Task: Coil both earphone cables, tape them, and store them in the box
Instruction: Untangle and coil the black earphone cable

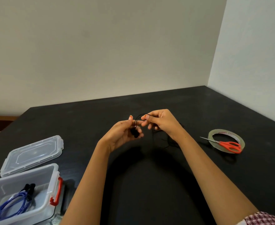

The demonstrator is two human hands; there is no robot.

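Note:
Above the middle of the black table, my left hand grips the black earbuds of a black earphone cable. My right hand pinches a loop of the same cable just to the right. The rest of the cable trails down under my right wrist, hard to see against the dark table. A coiled blue earphone cable lies inside the open clear plastic box with a red latch at the front left.
The box's clear lid lies flat behind the box. A roll of clear tape sits at the right, with orange-handled scissors resting across it. Walls close off the table at the back and right.

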